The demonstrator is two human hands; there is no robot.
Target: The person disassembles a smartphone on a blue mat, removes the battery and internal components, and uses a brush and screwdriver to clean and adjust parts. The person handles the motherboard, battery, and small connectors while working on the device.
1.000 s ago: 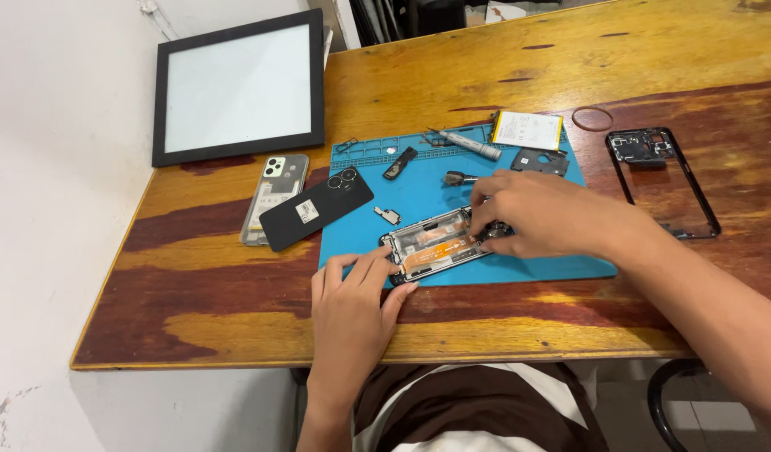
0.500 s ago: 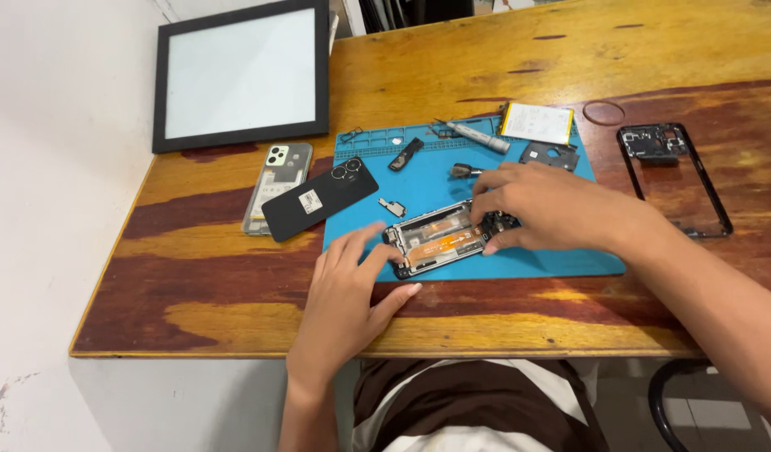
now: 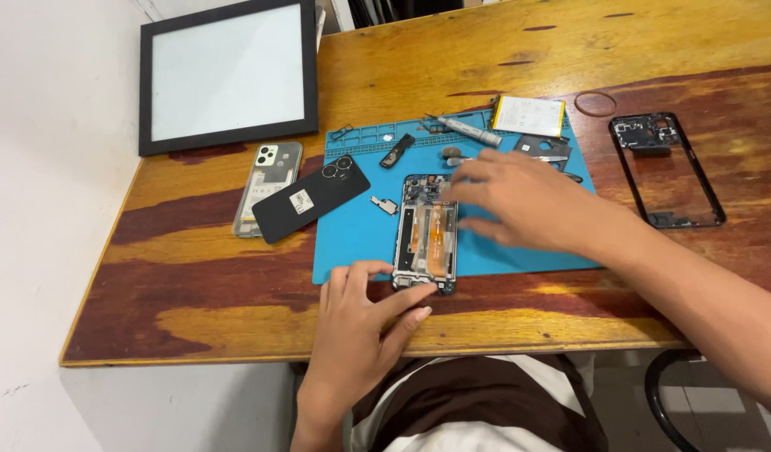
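An opened smartphone body with its back removed, showing orange flex cables and metal shields (image 3: 425,234), lies lengthwise on a blue silicone repair mat (image 3: 352,243) between the two hands. The left hand (image 3: 360,326) rests flat on the wooden bench (image 3: 235,310) at the near edge of the mat, its fingers (image 3: 406,303) spread and loosely open, the fingertips touching the phone's near end; it grips nothing. The right hand (image 3: 519,201) hovers palm-down over the mat, fingers stretched out and apart, their tips at the far right corner of the phone; whether they touch it cannot be told, and it holds nothing.

Just beyond the right hand lie a grey pen-shaped screwdriver (image 3: 469,130), a white rectangular phone battery (image 3: 529,115) and a small dark metal cover plate (image 3: 543,147). Well to the right of that hand, off the mat, sit a black plastic phone mid-frame (image 3: 665,170) and, past it, a thin brown rubber band (image 3: 595,103).

Beyond the left hand, a glossy black phone back cover with camera rings (image 3: 310,199) overlaps a clear transparent phone case (image 3: 266,186) at the mat's left border. A small silver bracket (image 3: 385,203) lies on the mat just left of the phone. Farther off stands a black-framed white panel (image 3: 229,75).
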